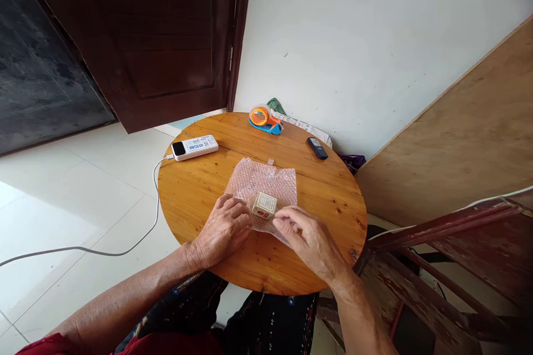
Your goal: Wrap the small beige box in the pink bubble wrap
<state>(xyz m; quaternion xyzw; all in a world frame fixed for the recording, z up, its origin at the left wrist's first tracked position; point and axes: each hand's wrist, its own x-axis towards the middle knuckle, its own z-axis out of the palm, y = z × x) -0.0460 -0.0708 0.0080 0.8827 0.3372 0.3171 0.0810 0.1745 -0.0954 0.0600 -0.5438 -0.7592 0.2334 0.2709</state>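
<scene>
A small cream box (pixel 264 205) with printed text and a red mark sits on a sheet of pinkish bubble wrap (pixel 270 177), near the sheet's front part. To the left of the box, my left hand (pixel 227 227) rests palm down at the wrap's near left edge, fingers lightly bent and grasping nothing visible. My right hand (pixel 306 236) is just right of the box, over the wrap's near right edge. Its thumb and forefinger come close together beside the box's lower right corner. Whether anything is between them is hidden.
The round wooden table (pixel 345 233) also bears an orange and blue tape dispenser (pixel 265 119), a dark blue handheld device (pixel 317 148) and a white power bank (pixel 195 147) with a grey cable (pixel 125 253). A worn wooden chair (pixel 416 288) stands at the right.
</scene>
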